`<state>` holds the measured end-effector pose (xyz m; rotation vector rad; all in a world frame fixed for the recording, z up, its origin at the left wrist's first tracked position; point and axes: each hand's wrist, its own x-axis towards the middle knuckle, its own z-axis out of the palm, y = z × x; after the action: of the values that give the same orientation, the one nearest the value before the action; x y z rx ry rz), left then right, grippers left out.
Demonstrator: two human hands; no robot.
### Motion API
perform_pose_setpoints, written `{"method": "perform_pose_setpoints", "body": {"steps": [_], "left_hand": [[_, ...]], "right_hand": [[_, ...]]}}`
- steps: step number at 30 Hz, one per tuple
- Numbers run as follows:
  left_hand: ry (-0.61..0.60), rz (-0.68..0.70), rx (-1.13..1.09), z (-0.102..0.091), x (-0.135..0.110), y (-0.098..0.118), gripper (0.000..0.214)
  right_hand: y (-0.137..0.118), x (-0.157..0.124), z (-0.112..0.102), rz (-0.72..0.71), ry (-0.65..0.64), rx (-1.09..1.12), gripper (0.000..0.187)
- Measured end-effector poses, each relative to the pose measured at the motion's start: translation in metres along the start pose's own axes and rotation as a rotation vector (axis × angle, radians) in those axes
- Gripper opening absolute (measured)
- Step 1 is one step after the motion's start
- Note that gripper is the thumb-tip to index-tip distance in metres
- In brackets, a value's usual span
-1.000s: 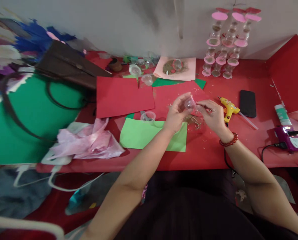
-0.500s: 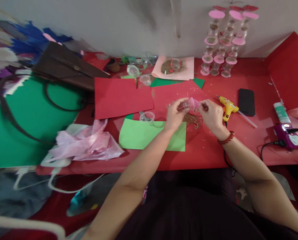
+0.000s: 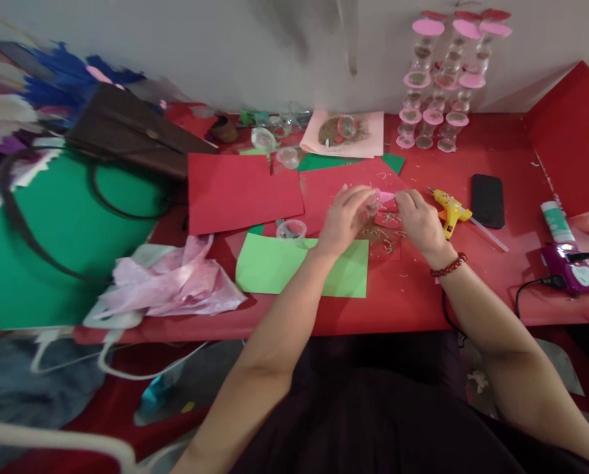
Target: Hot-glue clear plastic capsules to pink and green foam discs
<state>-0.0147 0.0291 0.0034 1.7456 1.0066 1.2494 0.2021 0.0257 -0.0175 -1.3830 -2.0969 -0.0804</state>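
1. Left hand (image 3: 344, 222): fingers curled around a small clear cup (image 3: 370, 207), held above the red table (image 3: 387, 313), near pale shavings (image 3: 385, 246).
2. Right hand (image 3: 422, 222): fingertips pinched together on the edge of a pink piece (image 3: 385, 196) at the cup.
3. Yellow glue gun (image 3: 451, 209) just right of that hand; black phone (image 3: 488, 201) beyond.
4. Light green sheet (image 3: 269, 266) on the table's near side; clear-and-pink stacks (image 3: 431, 117) stand at back right.

Soft, muted light, hazy shadows on the wall (image 3: 200, 59), faint sheen on the pink plastic bag (image 3: 185, 280), wide-angle stretching, white flower (image 3: 2, 117) blurred at left edge
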Motion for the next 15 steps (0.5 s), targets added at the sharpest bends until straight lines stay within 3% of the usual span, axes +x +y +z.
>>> {"method": "perform_pose_setpoints", "body": {"steps": [4,8,12,15], "left_hand": [[-0.022,0.017,-0.009,-0.003,0.000,0.004,0.047],[0.000,-0.010,-0.093,-0.004,-0.001,-0.001,0.046],[0.009,-0.058,-0.130,0.002,0.000,-0.012,0.036],[0.016,-0.200,-0.318,0.011,-0.001,-0.016,0.030]], "right_hand": [[-0.003,0.003,-0.007,-0.022,-0.080,-0.036,0.029],[-0.007,0.006,-0.008,-0.033,-0.080,-0.038,0.024],[-0.011,0.006,-0.001,0.045,0.011,0.078,0.015],[-0.018,0.004,0.003,0.160,0.101,0.171,0.009]]}}
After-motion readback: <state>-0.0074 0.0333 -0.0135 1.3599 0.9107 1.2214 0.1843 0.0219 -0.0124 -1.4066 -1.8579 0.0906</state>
